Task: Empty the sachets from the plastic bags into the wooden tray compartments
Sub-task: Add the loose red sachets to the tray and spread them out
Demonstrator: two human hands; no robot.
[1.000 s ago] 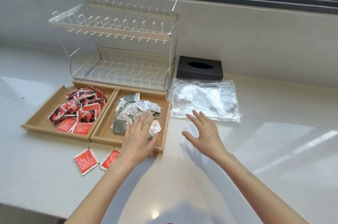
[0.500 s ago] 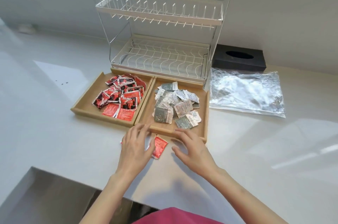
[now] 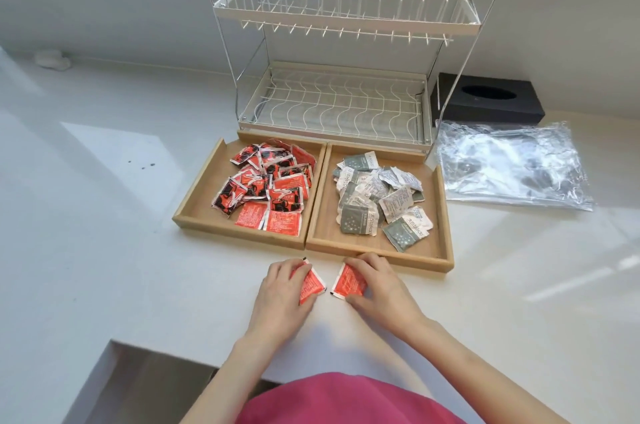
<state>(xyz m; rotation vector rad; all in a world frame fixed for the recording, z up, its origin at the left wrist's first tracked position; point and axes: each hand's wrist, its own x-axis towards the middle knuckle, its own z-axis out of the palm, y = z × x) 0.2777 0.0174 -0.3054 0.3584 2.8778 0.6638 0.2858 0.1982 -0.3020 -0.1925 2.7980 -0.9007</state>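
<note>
The white surface (image 3: 104, 250) fills most of the frame. In the upper middle stands an empty wire dish rack (image 3: 339, 52); right of it lie a black box (image 3: 491, 101) and flat, seemingly empty plastic bags (image 3: 512, 167). In the centre is the wooden tray (image 3: 311, 240): its left compartment holds red sachets (image 3: 266, 188), its right compartment grey-green sachets (image 3: 377, 201).

Below the tray, the left hand (image 3: 280, 295) pinches one stray red sachet (image 3: 310, 285) and the right hand (image 3: 377, 285) pinches another red sachet (image 3: 349, 283), both against the surface. These thin packets may slip from the fingers, or fall into the wrong right compartment, which is nearer.
</note>
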